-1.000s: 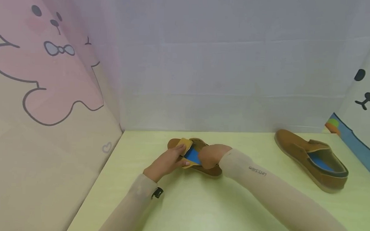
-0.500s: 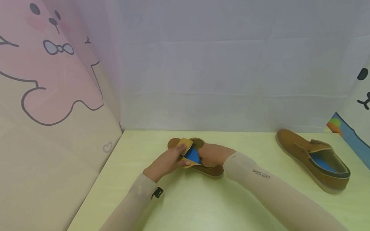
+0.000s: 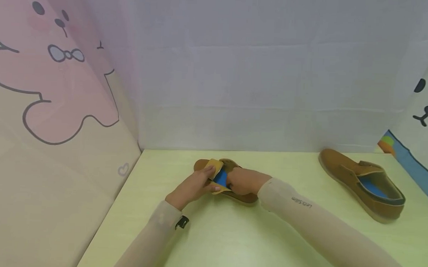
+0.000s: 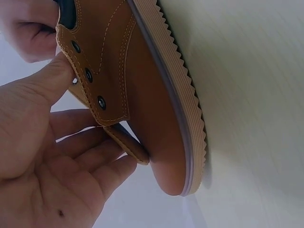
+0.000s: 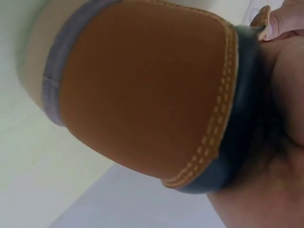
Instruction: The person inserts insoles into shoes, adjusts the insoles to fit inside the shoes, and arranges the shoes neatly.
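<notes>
A brown leather shoe lies on the table, toe to the left, with a blue insole showing in its opening. My left hand grips the shoe's front; in the left wrist view its thumb lies at the edge of the eyelet flap and its fingers are at the tongue. From the heel side, my right hand reaches down into the opening with bent fingers. The shoe's heel fills much of the right wrist view. The right fingertips are hidden inside, so I cannot tell what they hold.
A second brown shoe with a blue insole stands at the right of the pale yellow table. A whitish cloth hangs behind the table, and a cloth with a pink bear print is at the left.
My right hand has shifted slightly toward the toe inside the shoe, and less of the blue insole shows. The left hand and both shoes stay in place.
</notes>
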Demonstrator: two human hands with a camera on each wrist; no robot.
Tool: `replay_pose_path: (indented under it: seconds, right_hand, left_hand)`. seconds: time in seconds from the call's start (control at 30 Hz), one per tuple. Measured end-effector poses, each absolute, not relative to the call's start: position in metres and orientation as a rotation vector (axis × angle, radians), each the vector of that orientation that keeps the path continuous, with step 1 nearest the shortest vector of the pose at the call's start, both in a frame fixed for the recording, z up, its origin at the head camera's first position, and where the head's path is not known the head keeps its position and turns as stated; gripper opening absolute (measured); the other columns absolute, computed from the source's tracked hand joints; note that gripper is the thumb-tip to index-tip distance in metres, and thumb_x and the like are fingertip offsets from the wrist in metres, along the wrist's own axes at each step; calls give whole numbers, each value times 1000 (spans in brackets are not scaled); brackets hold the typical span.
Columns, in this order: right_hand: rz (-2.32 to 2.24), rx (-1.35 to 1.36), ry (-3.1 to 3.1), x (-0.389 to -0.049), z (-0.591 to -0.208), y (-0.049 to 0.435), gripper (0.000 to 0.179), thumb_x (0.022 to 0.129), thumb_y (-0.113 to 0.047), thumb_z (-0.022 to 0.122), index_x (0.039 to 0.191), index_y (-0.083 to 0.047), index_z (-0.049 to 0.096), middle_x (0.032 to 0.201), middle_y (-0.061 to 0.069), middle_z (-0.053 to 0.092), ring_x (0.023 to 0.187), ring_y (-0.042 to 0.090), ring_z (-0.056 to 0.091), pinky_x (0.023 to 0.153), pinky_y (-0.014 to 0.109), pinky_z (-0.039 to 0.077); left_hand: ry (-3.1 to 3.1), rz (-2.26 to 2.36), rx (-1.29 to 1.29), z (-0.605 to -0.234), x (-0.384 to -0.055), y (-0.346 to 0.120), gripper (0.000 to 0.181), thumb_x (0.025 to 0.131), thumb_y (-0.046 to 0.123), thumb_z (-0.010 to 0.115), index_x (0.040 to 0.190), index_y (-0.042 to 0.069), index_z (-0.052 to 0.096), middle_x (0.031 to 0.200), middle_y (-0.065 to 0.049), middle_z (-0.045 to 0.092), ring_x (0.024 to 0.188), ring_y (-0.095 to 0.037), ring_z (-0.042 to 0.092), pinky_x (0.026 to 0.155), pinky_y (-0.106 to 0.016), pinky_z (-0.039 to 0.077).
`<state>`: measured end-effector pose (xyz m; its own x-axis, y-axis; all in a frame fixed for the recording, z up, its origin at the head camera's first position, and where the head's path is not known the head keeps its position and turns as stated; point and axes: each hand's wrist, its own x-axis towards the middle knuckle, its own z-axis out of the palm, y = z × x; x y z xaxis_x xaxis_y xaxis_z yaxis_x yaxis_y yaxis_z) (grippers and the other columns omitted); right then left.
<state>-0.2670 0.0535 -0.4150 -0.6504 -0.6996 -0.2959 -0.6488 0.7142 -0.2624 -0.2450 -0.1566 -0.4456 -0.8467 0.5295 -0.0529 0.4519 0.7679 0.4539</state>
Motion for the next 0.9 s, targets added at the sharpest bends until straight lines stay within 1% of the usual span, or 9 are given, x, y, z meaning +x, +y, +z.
replay_pose_path:
  seconds: [0.2,0.37,0.43,0.5,0.6,0.67,0.7,0.77,0.9]
  right_hand:
    - [-39,-973,2542,-263,-405,53,30,100,-4,58,72,-16,63,60,-4,46,57,11,40,57,29,35]
    - [64,-891,2497,-263,-400,51,30,100,-7,56,72,-15,60,60,-2,41,56,12,37,59,32,35]
    - [68,-864,2471,-265,-403,50,27,101,-7,54,75,-14,61,62,-2,43,57,13,39,60,33,36]
    - [74,-820,2451,-268,-407,49,23,101,-10,52,81,-14,63,67,-1,49,61,14,43,64,34,38]
    - [87,-756,2436,-271,-408,48,17,102,-13,50,93,-14,66,83,-1,59,73,16,52,72,38,41]
    - [84,-717,2435,-272,-408,47,16,102,-16,50,99,-15,66,92,0,62,80,18,54,76,40,41]
    - [78,-709,2434,-272,-407,47,16,101,-16,51,100,-14,67,94,1,63,81,18,55,76,41,41]
    - [61,-710,2431,-273,-407,46,16,101,-16,51,102,-14,67,94,1,63,81,19,55,76,41,41]
    - [35,-721,2427,-272,-407,46,15,101,-14,51,100,-14,66,86,2,61,75,17,52,73,40,39]
  left_hand:
    - [2804,618,836,-447,-247,-156,74,98,37,66,153,-5,37,157,-22,36,144,-36,36,113,-44,39]
    - [2805,655,832,-450,-248,-158,73,98,35,67,153,-5,39,157,-22,37,145,-36,36,113,-44,38]
    - [2801,671,829,-453,-249,-157,73,98,35,67,152,-4,39,157,-21,38,144,-35,37,112,-43,39]
    - [2793,664,816,-454,-249,-157,74,98,36,66,153,-4,38,157,-21,37,145,-35,35,113,-43,38]
    - [2791,643,810,-454,-248,-155,74,99,36,66,154,-4,37,158,-21,36,145,-35,36,113,-43,38]
    - [2794,636,804,-452,-248,-155,74,99,36,66,153,-4,37,158,-21,37,144,-35,37,113,-43,38]
    - [2799,634,803,-451,-247,-155,74,98,36,67,153,-4,38,157,-21,38,144,-35,39,112,-42,39]
    - [2805,631,800,-450,-247,-155,73,98,35,67,153,-3,39,157,-20,38,143,-34,40,112,-42,40]
    - [2800,632,780,-448,-246,-156,74,99,36,66,154,-3,37,159,-20,35,146,-34,35,114,-42,37]
